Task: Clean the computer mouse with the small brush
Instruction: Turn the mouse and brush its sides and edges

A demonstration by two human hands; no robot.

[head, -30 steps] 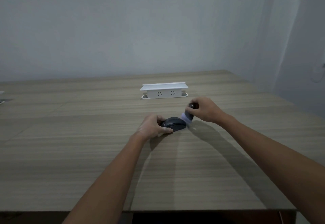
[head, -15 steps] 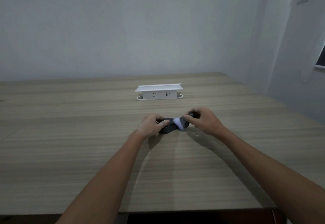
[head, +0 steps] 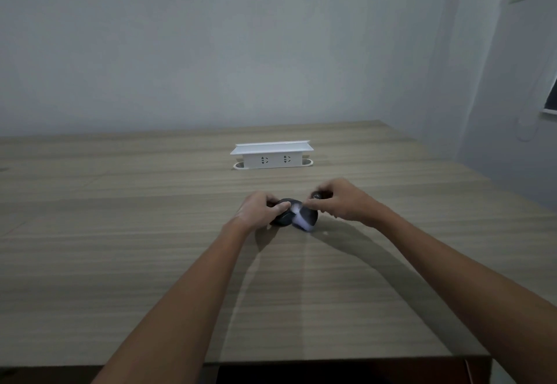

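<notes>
The dark computer mouse [head: 284, 217] is lying on the wooden table [head: 120, 233], with the left hand [head: 258, 209] closing its fingers over the mouse's left end. The right hand [head: 343, 201] is pinching the small brush [head: 302, 218], whose pale, blurred bristles are touching the mouse's right side. Bare tabletop is lying all around; a white socket box [head: 272, 156] is standing well behind, and the table's edges are well apart from both hands.

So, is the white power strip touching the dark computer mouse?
No, the white power strip stands apart, behind the dark computer mouse.
</notes>
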